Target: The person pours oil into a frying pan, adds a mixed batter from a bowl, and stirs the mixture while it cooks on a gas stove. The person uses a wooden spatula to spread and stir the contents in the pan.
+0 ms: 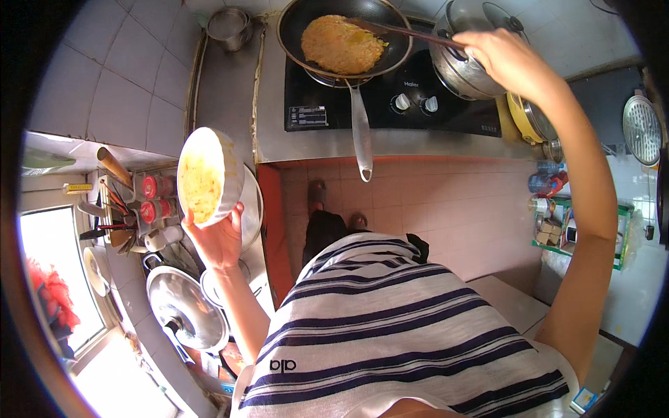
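Note:
My left hand [222, 235] holds a white ribbed bowl [234, 175], tilted on its side, with orange-yellow batter residue inside. In my right hand [496, 55] is the handle of a brown wooden spatula [418, 35]; its blade lies at the top edge of an orange-yellow pancake [337, 47]. The pancake sits in a dark frying pan [292, 57], whose metal handle [360, 130] points toward me. Under the pan is the left burner of a black gas hob [387, 115] with two knobs. The spatula's blade partly hides the pancake's surface.
A steel pot [460, 78] with a glass lid stands right of the pan, near my right wrist. A yellow appliance [525, 117] is beyond it. Left are a small metal pot [228, 26], red-lidded jars [151, 198], utensils in a rack [123, 214] and a domed steel lid [185, 303].

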